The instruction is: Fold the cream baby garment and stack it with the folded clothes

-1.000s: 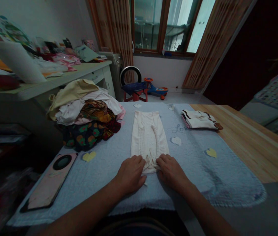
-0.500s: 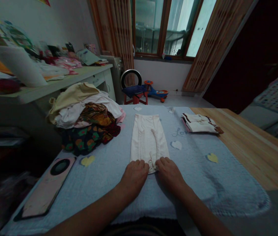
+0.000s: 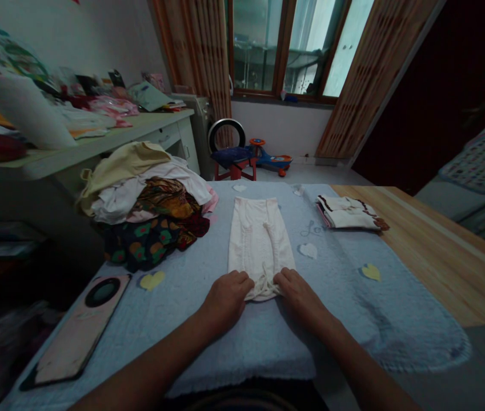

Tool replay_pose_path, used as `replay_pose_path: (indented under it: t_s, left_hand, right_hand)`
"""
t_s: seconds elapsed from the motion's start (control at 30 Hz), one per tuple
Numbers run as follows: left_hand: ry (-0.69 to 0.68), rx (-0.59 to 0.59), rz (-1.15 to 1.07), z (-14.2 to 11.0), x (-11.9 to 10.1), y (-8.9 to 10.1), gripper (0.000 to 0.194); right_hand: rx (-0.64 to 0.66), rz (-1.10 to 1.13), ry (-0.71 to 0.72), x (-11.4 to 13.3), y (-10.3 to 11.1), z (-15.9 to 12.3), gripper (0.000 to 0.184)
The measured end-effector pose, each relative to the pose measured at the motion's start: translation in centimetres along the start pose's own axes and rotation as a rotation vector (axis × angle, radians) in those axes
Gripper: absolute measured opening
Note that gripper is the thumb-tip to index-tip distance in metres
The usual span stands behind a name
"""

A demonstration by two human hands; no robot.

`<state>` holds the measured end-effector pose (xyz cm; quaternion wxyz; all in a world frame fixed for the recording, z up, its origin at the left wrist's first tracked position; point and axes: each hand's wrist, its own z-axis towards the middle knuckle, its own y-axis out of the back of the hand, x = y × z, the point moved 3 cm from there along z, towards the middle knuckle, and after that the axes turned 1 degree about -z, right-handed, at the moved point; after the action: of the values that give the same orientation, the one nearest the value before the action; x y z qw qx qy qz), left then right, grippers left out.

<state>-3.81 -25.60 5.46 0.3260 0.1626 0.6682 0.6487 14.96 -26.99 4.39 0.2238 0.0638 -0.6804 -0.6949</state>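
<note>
Both hands are resting open and flat, not gripping: your left hand [image 3: 226,302] and right hand [image 3: 299,295] are lying on the gathered near end of the cream knit garment [image 3: 260,245], which is stretched lengthwise on a pale blue quilted blanket [image 3: 263,351]. Relative to that garment, a heap of mixed clothes [image 3: 148,211] is sitting just left, and a folded white stack [image 3: 348,213] is lying right.

Garment [image 3: 260,245] on quilt [image 3: 353,319]; clothes pile [image 3: 148,208] left, folded stack [image 3: 347,212] right.
</note>
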Motion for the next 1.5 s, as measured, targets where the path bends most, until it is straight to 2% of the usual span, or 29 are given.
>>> replay_pose_path:
  t_s: [0.17, 0.33, 0.57, 0.73, 0.9, 1.0, 1.1, 1.17, 1.33, 1.4, 1.5]
  left_hand:
    - [-0.106, -0.007, -0.211, 0.5, 1.7, 0.6, 0.031]
    - [-0.181, 0.026, -0.407, 1.6, 2.9, 1.4, 0.031]
    - [-0.098, 0.216, -0.616, 3.7, 4.3, 2.7, 0.032]
    - [0.075, 0.264, -0.864, 5.6, 5.9, 2.7, 0.025]
    - [0.170, 0.132, -1.106, 7.9, 7.8, 2.5, 0.025]
    - [0.252, 0.054, -1.217, 9.4, 8.8, 2.2, 0.029]
    - [0.332, -0.028, -1.220, 11.0, 9.7, 1.7, 0.031]
    - [0.386, -0.103, -1.193, 11.9, 10.4, 1.3, 0.035]
    - [0.579, -0.321, -1.183, 13.1, 12.3, -0.1, 0.064]
    - [0.630, -0.362, -1.160, 13.0, 12.9, -0.8, 0.073]
    - [0.600, -0.369, -1.125, 12.6, 13.0, -1.6, 0.085]
  right_hand:
    - [-0.007, 0.035, 0.030, -0.1, 1.2, 0.2, 0.027]
    - [0.047, 0.202, 0.092, -0.7, 3.3, 0.9, 0.036]
    - [0.245, 0.289, 0.071, -2.4, 5.0, 2.8, 0.030]
    - [0.318, 0.353, 0.075, -3.7, 6.3, 5.4, 0.019]
    - [0.339, 0.559, 0.065, -5.5, 6.9, 8.4, 0.016]
    - [0.298, 0.704, 0.043, -6.8, 6.5, 10.0, 0.014]
    - [0.204, 0.810, -0.024, -8.2, 5.4, 11.6, 0.019]
    - [0.088, 0.809, -0.107, -9.1, 4.4, 12.6, 0.021]
    - [-0.179, 0.709, -0.337, -11.0, 1.3, 13.8, 0.035]
    - [-0.230, 0.707, -0.359, -11.6, 0.4, 13.7, 0.045]
    - [-0.212, 0.790, -0.303, -12.2, -0.3, 13.3, 0.061]
